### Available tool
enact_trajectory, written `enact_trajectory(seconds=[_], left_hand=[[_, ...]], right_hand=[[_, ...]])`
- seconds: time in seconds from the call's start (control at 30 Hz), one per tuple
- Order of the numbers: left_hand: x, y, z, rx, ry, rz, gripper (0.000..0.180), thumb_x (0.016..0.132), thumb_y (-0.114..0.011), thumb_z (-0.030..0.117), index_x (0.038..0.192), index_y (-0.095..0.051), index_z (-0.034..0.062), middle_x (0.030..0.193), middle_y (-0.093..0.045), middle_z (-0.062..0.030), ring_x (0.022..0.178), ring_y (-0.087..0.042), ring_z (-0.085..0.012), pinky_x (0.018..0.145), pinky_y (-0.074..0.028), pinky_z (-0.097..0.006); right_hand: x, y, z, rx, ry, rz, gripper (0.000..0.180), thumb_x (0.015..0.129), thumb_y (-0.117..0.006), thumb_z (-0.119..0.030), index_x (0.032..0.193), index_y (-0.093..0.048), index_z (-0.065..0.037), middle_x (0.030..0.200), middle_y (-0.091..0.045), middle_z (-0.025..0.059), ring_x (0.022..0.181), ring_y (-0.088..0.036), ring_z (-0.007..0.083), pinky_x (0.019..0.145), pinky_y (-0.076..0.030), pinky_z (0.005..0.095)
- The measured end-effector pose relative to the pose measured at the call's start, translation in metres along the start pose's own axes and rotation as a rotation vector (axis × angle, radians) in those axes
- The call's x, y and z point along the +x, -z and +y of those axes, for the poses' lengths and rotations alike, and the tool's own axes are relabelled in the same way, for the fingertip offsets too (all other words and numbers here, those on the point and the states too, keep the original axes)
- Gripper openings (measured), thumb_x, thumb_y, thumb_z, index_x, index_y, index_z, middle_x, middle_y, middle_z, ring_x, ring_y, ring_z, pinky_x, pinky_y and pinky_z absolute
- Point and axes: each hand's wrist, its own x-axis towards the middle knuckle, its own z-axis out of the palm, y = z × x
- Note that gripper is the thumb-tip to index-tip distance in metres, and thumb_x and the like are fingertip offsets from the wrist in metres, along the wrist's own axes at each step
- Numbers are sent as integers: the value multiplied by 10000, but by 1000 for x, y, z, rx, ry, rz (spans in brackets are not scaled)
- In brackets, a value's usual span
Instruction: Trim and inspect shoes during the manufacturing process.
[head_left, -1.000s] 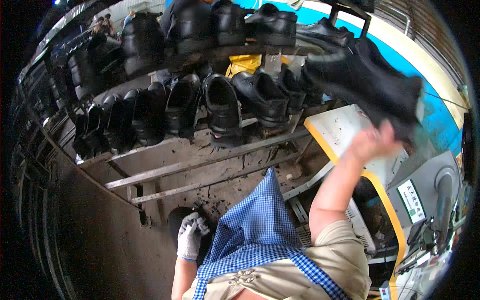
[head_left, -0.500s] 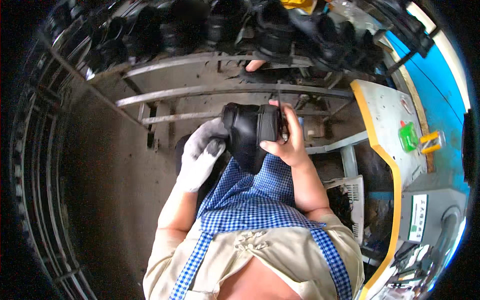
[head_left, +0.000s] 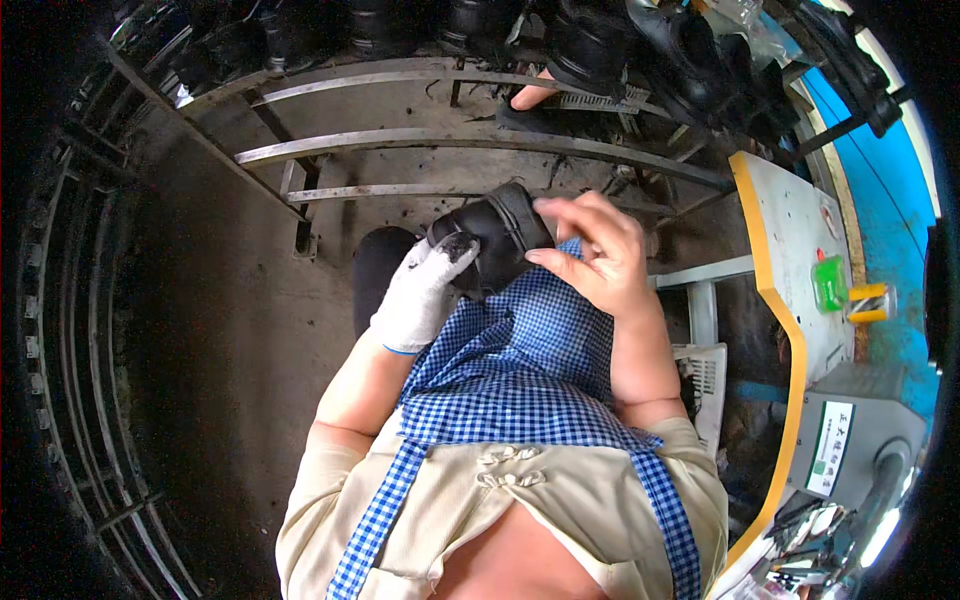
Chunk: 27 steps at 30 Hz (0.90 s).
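Note:
A black leather shoe with a padded collar is held tilted above my lap, in front of the blue checked apron. My left hand, in a white glove with dark-stained fingertips, is closed on the shoe's left end, thumb across its upper. My bare right hand is at the collar end. Its thumb and index finger are spread apart, their tips at or very near the shoe's edge; I cannot tell if they touch. Its fingers are slightly blurred.
Black shoes and boots line a metal rack ahead. Another person's bare limb shows beyond its bars. At right stand a yellow-edged white table, a green container, a yellow-and-clear item and a grey machine.
The shoe has turned, its collar end tipping up and away. My right hand has loosened from the collar and shifted right. The left glove now shows its thumb over the upper.

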Motion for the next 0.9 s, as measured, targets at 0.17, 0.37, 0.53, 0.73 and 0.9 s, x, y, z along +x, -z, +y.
enact_trajectory(seconds=[0.17,0.37,0.53,0.73,0.9], left_hand=[[-2,-6,0,-274,196,103,408,909,-549,199,1271,-494,17,1207,-558,-71,1113,-517,-155,956,-415,-292],[1,-12,1,-458,326,191,315,897,-569,190,1170,-554,35,1093,-617,-63,1015,-576,-157,865,-458,-294],[10,-21,3,-737,403,233,303,891,-574,175,1160,-563,37,1088,-628,-81,993,-600,-186,851,-471,-303],[1,-24,-4,-318,234,273,294,906,-578,180,1158,-572,30,1052,-616,-42,950,-553,-118,844,-444,-275],[-4,-26,2,381,-87,200,260,869,-551,37,1124,-596,64,1026,-617,-78,930,-577,-187,803,-471,-310]], right_hand=[[12,-1,-4,-145,185,-99,353,691,-755,0,1030,-664,-38,762,-591,56,636,-617,148,516,-470,256],[11,-19,-3,-175,213,14,118,807,-653,-10,905,-590,-28,784,-576,65,599,-550,152,499,-435,249],[3,-26,12,77,76,185,103,838,-637,-25,902,-556,-14,817,-550,85,689,-523,161,597,-424,253],[-1,-37,3,-62,85,248,115,848,-624,-8,930,-543,-18,871,-582,103,731,-577,174,610,-471,262],[6,-50,-7,-137,271,429,137,838,-627,16,949,-550,-10,901,-622,138,708,-610,187,596,-497,264]])
